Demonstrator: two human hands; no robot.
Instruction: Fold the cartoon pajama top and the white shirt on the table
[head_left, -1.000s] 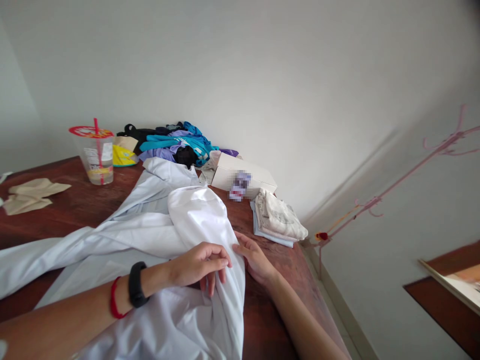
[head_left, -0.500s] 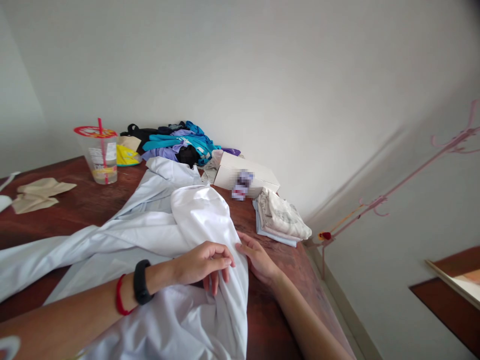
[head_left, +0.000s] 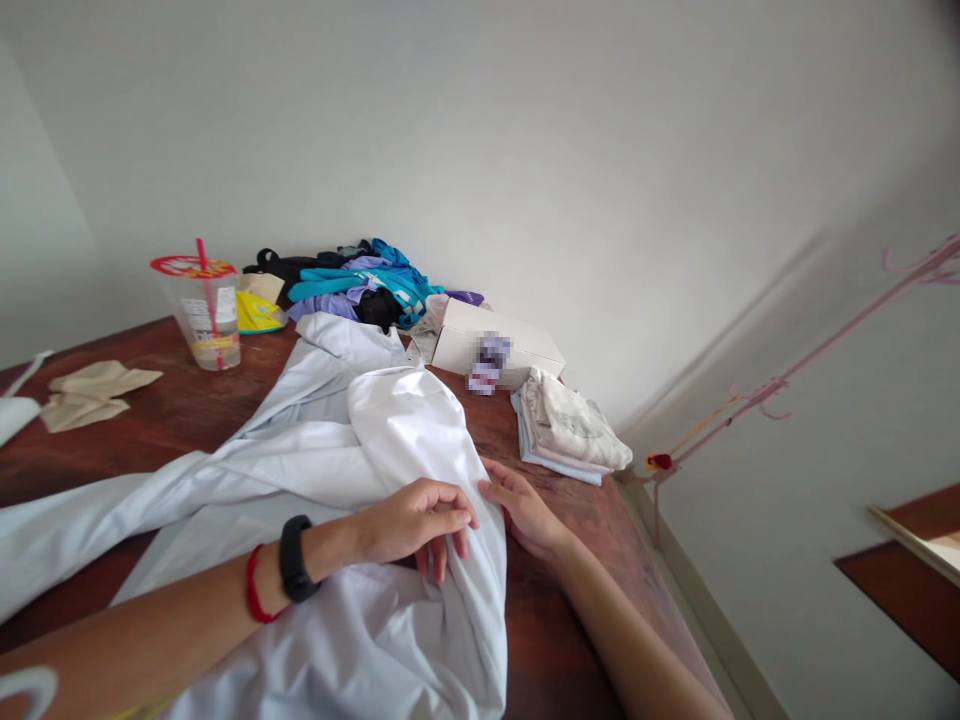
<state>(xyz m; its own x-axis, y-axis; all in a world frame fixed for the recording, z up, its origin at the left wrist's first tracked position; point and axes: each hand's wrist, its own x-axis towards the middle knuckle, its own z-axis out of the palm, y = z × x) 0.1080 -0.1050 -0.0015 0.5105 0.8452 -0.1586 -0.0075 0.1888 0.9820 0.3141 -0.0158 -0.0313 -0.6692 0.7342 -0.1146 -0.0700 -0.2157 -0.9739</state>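
Observation:
A white long-sleeved shirt [head_left: 409, 420] lies spread and rumpled over the table, one sleeve stretching off to the left. My left hand [head_left: 427, 525], with a black band and a red cord at its wrist, rests over the cloth. Its fingers are loosely bent and apart, the lower ones by a dark gap in the fabric. At the shirt's right edge is my right hand [head_left: 525, 508]. Its thumb presses on top of the cloth and the other fingers are at the edge, partly hidden.
A plastic cup [head_left: 208, 320] with a red straw and crumpled tan paper [head_left: 94, 392] stand left on the wooden table [head_left: 559, 640]. Behind are piled clothes [head_left: 352, 285], a white box [head_left: 517, 335] and folded clothes [head_left: 570, 425]. A pink rack [head_left: 832, 345] leans in view at right.
The view has shifted slightly, so everything sits a little differently in the picture. Both hands keep nearly the same place on the shirt.

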